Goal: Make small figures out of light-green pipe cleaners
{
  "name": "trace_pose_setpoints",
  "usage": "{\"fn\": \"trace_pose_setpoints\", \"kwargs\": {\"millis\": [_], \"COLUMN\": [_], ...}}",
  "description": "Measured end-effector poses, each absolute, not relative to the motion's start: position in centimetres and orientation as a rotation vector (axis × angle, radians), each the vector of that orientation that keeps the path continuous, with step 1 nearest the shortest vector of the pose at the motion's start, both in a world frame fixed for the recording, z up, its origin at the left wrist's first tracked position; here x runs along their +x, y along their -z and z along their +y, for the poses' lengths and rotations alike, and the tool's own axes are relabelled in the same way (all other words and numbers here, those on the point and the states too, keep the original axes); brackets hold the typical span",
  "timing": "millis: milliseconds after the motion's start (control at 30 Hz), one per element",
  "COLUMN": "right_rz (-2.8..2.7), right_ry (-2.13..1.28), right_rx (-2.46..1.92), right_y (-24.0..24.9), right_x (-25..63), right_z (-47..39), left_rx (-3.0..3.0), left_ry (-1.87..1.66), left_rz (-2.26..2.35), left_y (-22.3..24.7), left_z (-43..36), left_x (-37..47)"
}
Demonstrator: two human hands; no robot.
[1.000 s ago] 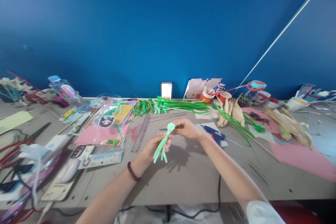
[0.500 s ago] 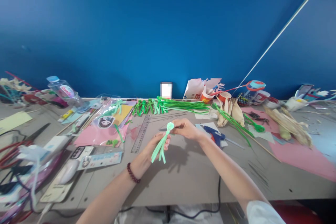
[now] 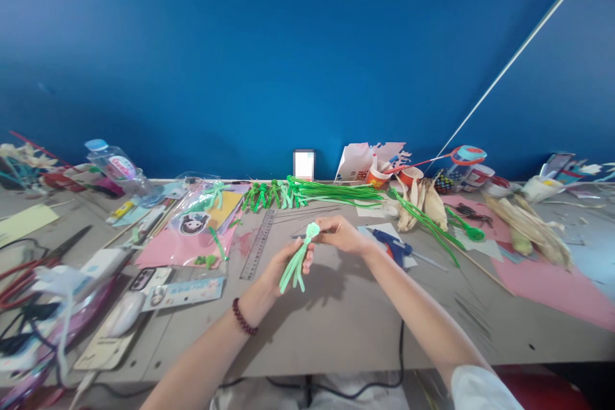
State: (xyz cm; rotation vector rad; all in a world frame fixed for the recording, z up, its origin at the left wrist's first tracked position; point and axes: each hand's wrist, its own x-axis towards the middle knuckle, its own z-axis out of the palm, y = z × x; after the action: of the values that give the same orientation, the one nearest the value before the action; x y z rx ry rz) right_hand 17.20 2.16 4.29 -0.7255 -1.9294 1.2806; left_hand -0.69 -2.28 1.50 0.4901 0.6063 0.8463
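A pale green bundle of pipe cleaners (image 3: 295, 264) has a knotted head at the top and several loose strands hanging down. My left hand (image 3: 283, 262) is closed round it just below the knot, fingers behind the strands. My right hand (image 3: 341, 235) is closed, its fingertips pinched at the right side of the knotted head (image 3: 312, 230). A thin grey pointed thing (image 3: 298, 237) shows just left of the knot, behind it; whether a hand holds it I cannot tell.
Knotted green pipe-cleaner pieces (image 3: 263, 195) and long green stems (image 3: 341, 191) lie at the back. A ruler (image 3: 258, 246) is left of my hands, a blue glue gun (image 3: 394, 246) right. Scissors (image 3: 67, 243), a bottle (image 3: 118, 166) and corn husks (image 3: 533, 230) lie further out.
The pale green bundle has tilted slightly, its strand ends shifting a little up and right. Both hands keep nearly the same place and grip.
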Motion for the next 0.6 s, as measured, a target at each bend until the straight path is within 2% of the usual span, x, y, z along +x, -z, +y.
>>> {"fn": "trace_pose_setpoints", "kwargs": {"millis": [400, 600], "right_rz": [-1.900, -2.017], "right_ry": [-1.419, -1.154], "right_rx": [-0.796, -1.013], "right_y": [-4.1, -4.2], "right_x": [17.9, 18.6], "right_z": [2.8, 3.3], "left_rx": [0.742, 0.993], "left_ry": [-0.850, -0.892], "left_rz": [0.622, 0.802], "left_y": [-0.7, -1.3], "left_z": [-1.9, -1.7], "left_x": [-0.7, -0.5]}}
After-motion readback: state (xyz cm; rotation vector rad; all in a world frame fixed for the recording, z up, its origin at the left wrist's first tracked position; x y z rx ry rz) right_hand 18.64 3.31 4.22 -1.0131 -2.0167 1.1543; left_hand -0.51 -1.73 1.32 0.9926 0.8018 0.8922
